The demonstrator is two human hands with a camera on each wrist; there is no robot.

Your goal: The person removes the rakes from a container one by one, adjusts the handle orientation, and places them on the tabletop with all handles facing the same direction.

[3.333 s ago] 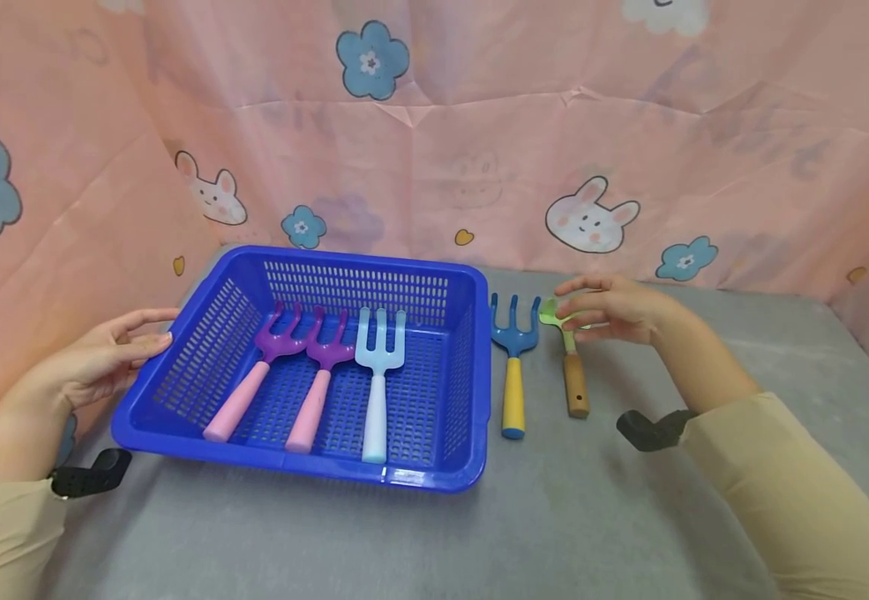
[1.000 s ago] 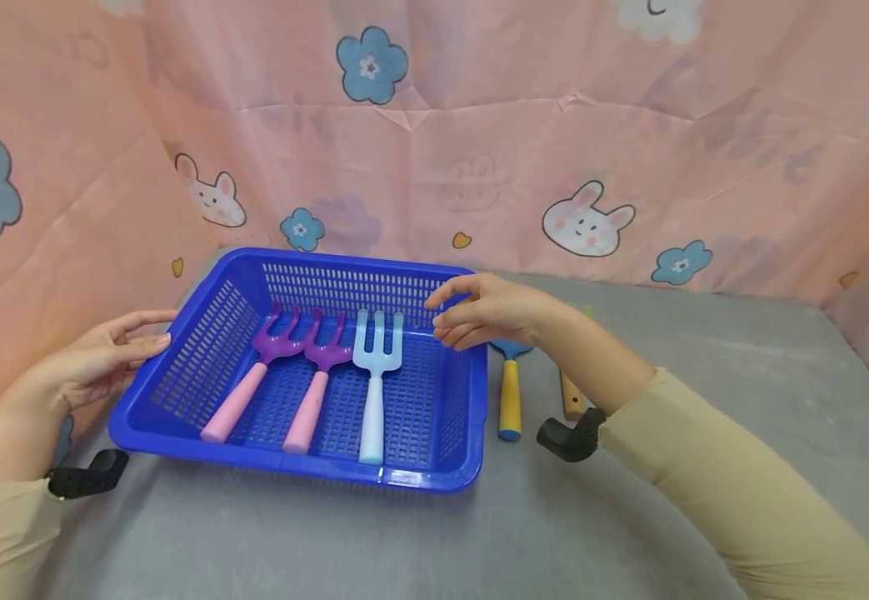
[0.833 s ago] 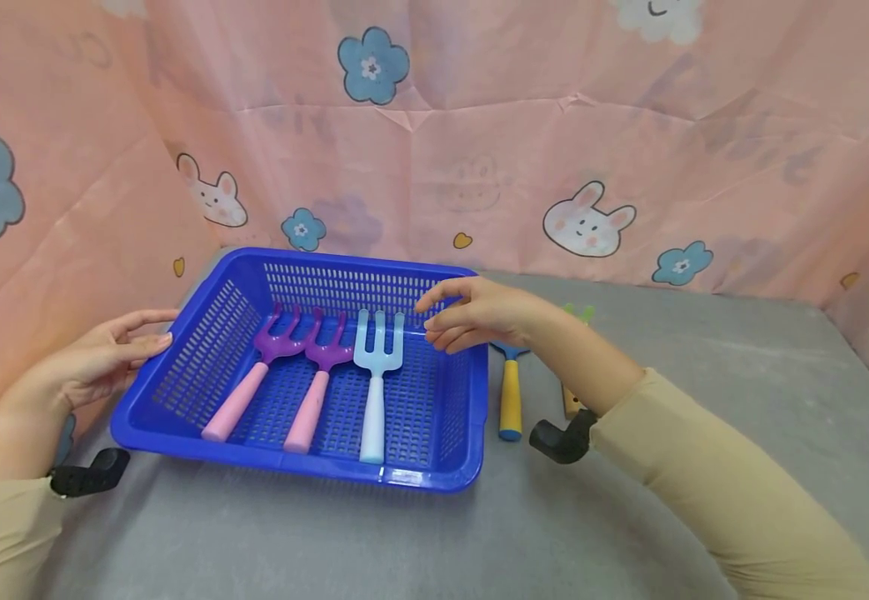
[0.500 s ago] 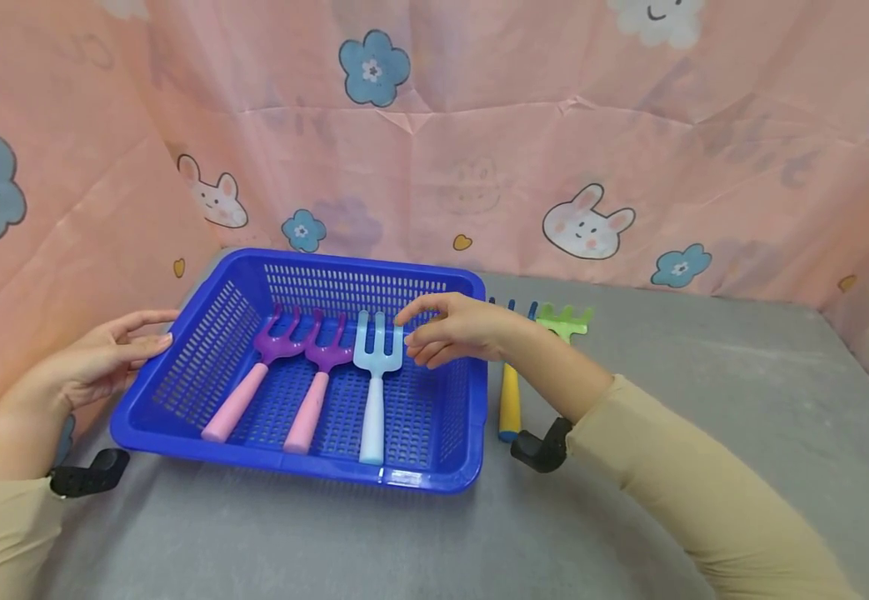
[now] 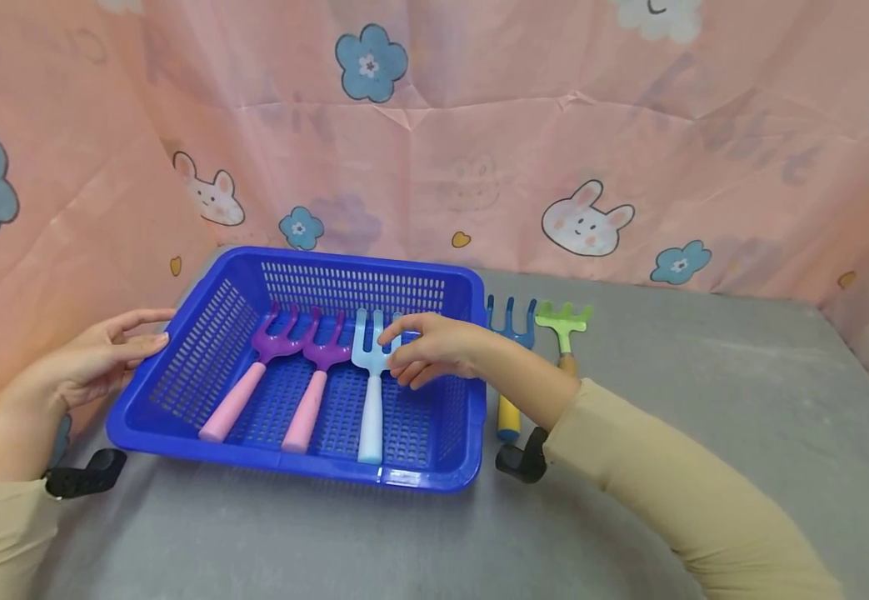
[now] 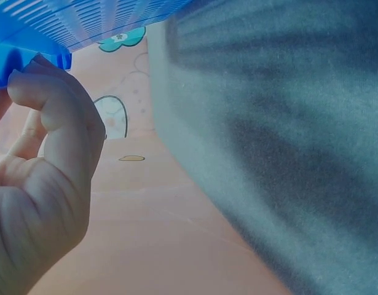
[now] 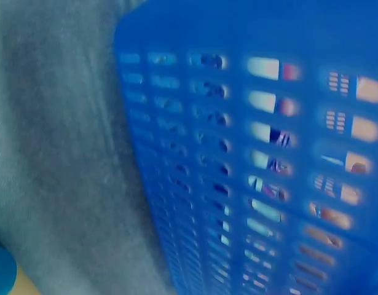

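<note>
A blue slotted basket [image 5: 434, 478] sits on the grey table. Three toy garden forks lie inside it. Two are purple forks with pink handles [image 5: 233, 406] [image 5: 307, 410], and one is a pale blue fork [image 5: 370, 412]. My right hand [image 5: 407, 356] reaches over the basket's right wall. Its relaxed fingers are at the pale blue fork's tines, with the thumb above them. My left hand [image 5: 121, 346] rests with straight fingers against the basket's left rim. In the left wrist view the fingertips [image 6: 29, 67] touch the blue rim [image 6: 4, 67].
Outside the basket on the right lie a blue fork with a yellow handle [image 5: 511, 321] and a green rake with a wooden handle [image 5: 563, 321]. A pink printed curtain [image 5: 479, 125] closes off the back and left. Grey tabletop [image 5: 704, 367] stretches to the right.
My right hand has moved left from the green rake, over the basket's right wall, down to the pale blue fork's head. The left hand and basket have stayed put.
</note>
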